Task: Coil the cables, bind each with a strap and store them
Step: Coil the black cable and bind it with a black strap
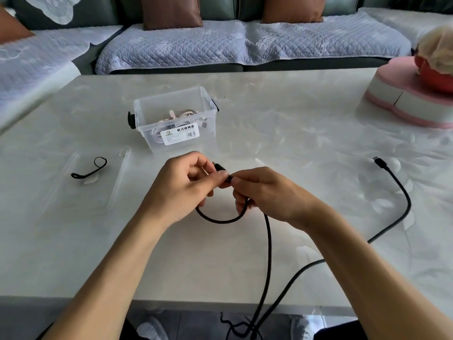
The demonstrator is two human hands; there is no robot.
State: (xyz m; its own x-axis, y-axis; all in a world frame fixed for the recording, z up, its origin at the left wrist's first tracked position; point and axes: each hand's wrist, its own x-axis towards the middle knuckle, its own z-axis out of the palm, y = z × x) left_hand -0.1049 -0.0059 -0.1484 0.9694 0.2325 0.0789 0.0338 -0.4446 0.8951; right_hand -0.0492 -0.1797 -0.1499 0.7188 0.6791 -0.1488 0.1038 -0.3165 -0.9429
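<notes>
A long black cable (268, 244) is held above the table's middle. My left hand (181, 190) pinches it near one plug end, and my right hand (267, 192) pinches it right beside, so a small loop hangs between the two hands. The rest of the cable drops over the front edge, comes back up and ends in a plug (378, 161) lying at the right. A black strap (92, 168) lies on a clear lid (73, 197) at the left. Behind my hands stands a clear storage box (147, 107) with pale coiled cables inside.
A pink and white tiered stand (407, 99) with a red bowl occupies the back right corner. A sofa with a quilted cover (220, 45) runs along the far side. The table's front edge (73, 299) is close to my body.
</notes>
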